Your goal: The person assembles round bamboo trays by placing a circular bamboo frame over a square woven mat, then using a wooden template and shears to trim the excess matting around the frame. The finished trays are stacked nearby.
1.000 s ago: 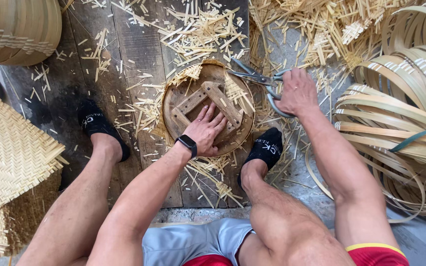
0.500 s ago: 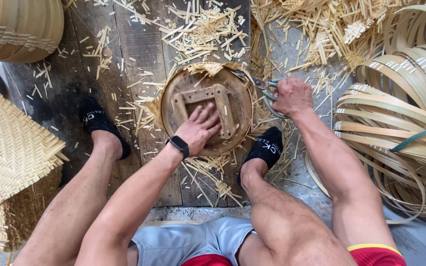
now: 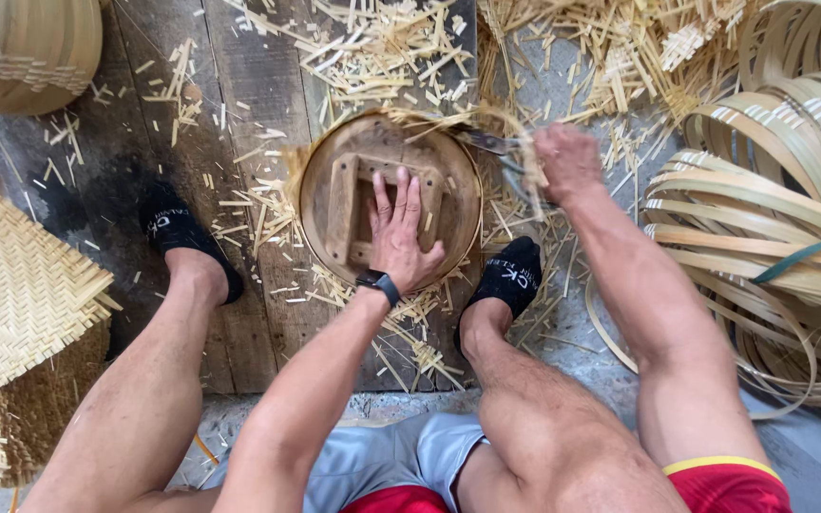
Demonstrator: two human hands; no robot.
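The left hand (image 3: 399,239) lies flat, fingers spread a little, pressed on the wooden frame (image 3: 349,204) set inside a round woven tray (image 3: 320,171) at the middle of the frame. A black watch (image 3: 379,283) sits on that wrist. The right hand (image 3: 567,161), right of the tray, is closed around the handles of a pair of scissors (image 3: 498,144), whose blades reach to the tray's upper right rim. The tray is a shallow brown disc with a pale strip rim, some loose ends sticking out along its top edge; it rests on dark floor planks (image 3: 239,114).

Two black socks are in view: one (image 3: 175,233) left of the tray, one (image 3: 513,274) just below its right edge, each with white lettering. Pale bamboo trimmings (image 3: 382,38) litter the floor above and around the tray. On the right side a stack of coiled bamboo strips (image 3: 772,218) lies with one green band (image 3: 805,255) across it. A flat woven mat (image 3: 11,285) fills the left edge, and one woven basket (image 3: 21,43) sits in the upper left corner.
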